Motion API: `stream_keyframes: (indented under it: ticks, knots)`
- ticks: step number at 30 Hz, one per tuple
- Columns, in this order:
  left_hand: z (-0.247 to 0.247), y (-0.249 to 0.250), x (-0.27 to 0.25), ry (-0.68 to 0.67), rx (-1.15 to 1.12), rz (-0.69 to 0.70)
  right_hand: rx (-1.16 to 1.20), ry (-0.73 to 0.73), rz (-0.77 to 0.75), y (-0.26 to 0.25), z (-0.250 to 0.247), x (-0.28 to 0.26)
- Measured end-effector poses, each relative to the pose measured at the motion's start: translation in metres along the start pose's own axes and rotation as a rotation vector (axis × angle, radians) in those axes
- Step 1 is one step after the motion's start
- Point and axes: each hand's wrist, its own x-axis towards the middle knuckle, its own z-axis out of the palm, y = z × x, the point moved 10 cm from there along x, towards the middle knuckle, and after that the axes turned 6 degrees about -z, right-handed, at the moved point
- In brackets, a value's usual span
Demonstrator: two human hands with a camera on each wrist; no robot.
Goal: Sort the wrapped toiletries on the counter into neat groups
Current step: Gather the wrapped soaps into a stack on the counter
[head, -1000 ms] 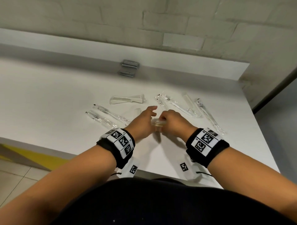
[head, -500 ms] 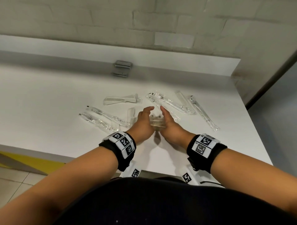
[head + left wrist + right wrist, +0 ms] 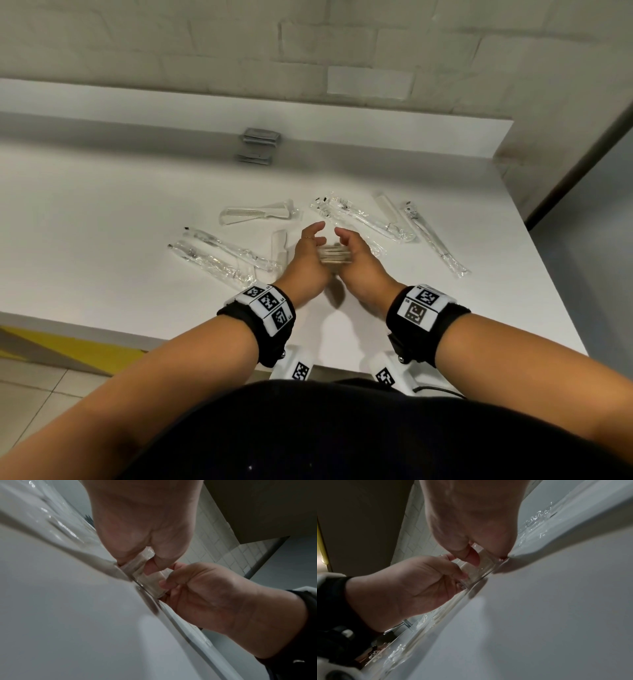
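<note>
On the white counter (image 3: 102, 212), sorting looks about half done, judging by the layout. Far left, two wrapped toothbrushes (image 3: 219, 255) lie side by side, a wrapped comb (image 3: 255, 214) behind them and a second comb (image 3: 279, 245) just beside the left hand (image 3: 305, 263). At centre, a small stack of flat clear packets (image 3: 335, 257) stands on the counter, squeezed between both hands; left thumb and curled fingers (image 3: 150, 566) pinch one end, and the right hand (image 3: 359, 270) pinches the other. To the right, more long wrapped items (image 3: 363, 219) lie loose, crossing, unsorted. A grey stack (image 3: 260, 144) sits against the back ledge.
</note>
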Motion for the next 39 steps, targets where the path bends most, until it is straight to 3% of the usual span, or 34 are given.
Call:
stream_keyframes:
  ticks: [4,11,23,27,32,34,39]
  knots:
    - [0.003,0.001,0.001,0.029,-0.024,0.012,-0.021,0.027,-0.009,-0.003,0.000,0.001]
    - [-0.002,0.008,0.002,0.013,-0.008,0.030,-0.254,0.095,-0.063,-0.016,-0.007,0.005]
    - [0.005,0.002,0.006,-0.048,0.124,0.063,-0.765,-0.030,-0.095,-0.025,-0.004,0.000]
    - [-0.009,0.015,0.013,-0.086,0.229,0.002,-0.616,-0.074,0.044,-0.025,-0.009,0.009]
    - [-0.048,0.025,0.031,0.036,-0.158,-0.109,-0.071,-0.050,0.174,-0.046,-0.018,0.028]
    - [-0.045,0.026,0.035,-0.021,-0.318,-0.123,0.063,0.006,0.223,-0.054,-0.021,0.038]
    - [-0.057,0.036,0.048,-0.035,-0.391,-0.117,0.103,-0.015,0.257,-0.061,-0.006,0.062]
